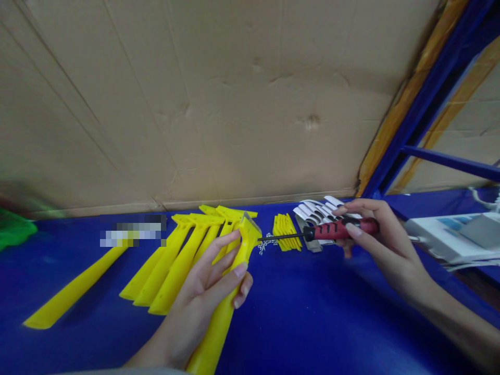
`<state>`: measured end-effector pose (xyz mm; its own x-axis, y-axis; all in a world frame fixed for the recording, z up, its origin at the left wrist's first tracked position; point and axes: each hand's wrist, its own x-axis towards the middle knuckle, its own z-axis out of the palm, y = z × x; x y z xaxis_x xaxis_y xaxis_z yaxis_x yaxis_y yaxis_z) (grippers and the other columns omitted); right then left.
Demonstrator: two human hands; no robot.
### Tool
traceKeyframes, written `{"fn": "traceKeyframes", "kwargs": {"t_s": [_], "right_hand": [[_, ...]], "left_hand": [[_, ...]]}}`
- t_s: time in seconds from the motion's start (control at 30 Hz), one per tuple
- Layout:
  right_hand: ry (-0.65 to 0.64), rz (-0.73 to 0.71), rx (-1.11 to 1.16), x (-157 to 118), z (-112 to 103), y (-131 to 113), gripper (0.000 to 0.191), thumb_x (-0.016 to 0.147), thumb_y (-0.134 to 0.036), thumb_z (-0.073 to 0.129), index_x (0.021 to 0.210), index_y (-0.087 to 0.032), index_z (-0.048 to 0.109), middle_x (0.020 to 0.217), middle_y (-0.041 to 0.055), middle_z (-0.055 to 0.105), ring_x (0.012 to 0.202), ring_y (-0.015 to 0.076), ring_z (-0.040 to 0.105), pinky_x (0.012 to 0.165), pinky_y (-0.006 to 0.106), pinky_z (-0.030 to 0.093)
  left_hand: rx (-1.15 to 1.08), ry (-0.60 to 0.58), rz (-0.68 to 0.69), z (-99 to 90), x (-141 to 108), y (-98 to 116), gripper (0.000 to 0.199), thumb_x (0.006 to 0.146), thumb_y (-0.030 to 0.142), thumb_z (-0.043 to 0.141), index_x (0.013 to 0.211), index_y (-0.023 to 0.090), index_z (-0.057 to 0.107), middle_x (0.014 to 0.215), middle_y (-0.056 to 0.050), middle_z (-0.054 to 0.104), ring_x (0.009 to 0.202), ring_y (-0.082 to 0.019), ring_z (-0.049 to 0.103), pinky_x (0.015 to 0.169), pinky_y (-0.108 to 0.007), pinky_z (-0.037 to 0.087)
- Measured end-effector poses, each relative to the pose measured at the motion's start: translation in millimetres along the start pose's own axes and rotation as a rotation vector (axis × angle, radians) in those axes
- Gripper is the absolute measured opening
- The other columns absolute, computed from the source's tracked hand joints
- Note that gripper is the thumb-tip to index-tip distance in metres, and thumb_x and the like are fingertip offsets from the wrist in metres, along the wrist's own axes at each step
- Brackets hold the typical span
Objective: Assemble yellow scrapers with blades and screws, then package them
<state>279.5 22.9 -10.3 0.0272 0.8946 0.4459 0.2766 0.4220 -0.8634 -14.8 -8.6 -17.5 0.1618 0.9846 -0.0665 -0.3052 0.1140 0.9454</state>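
Note:
My left hand is wrapped round the handle of a yellow scraper, its head tilted up with a clear or metal edge at the top. In my right hand is a screwdriver with a red and black grip, held level. Its dark shaft points left, and the tip meets the side of the scraper's head or lies just in front of it. Behind the tip lies a small heap of screws. Thin yellow plates are lined up beside them, and metal blades lie partly behind the screwdriver.
Several yellow handles lie in a row on the blue table. Another yellow scraper lies farther left, its head blurred out. Cardboard stands behind. A white device with cables is at right, green plastic at left.

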Motion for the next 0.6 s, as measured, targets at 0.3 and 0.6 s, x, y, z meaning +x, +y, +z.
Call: {"fn": "traceKeyframes", "kwargs": {"t_s": [0.3,0.6], "right_hand": [[0.087,-0.093,-0.007,-2,11,3,0.021,0.094,-0.042,0.072,0.097,-0.025,0.061,0.062,-0.0054,0.062,0.038,0.0116,0.056,0.035,0.024,0.044],[-0.086,0.048,0.227,-2,8,7,0.025,0.095,-0.033,0.069,0.118,-0.030,0.058,0.071,-0.0046,0.062,0.060,0.0143,0.059,0.050,0.024,0.048]], "left_hand": [[0.022,0.011,-0.003,0.2,3,1,0.057,0.084,0.033,0.084,0.133,0.023,0.058,0.077,0.002,0.063,0.056,-0.009,0.051,0.056,-0.025,0.037],[0.025,0.037,0.051,-4.9,3,8,0.061,0.082,0.030,0.086,0.134,0.025,0.055,0.081,0.002,0.066,0.056,-0.009,0.052,0.056,-0.025,0.037]]}}
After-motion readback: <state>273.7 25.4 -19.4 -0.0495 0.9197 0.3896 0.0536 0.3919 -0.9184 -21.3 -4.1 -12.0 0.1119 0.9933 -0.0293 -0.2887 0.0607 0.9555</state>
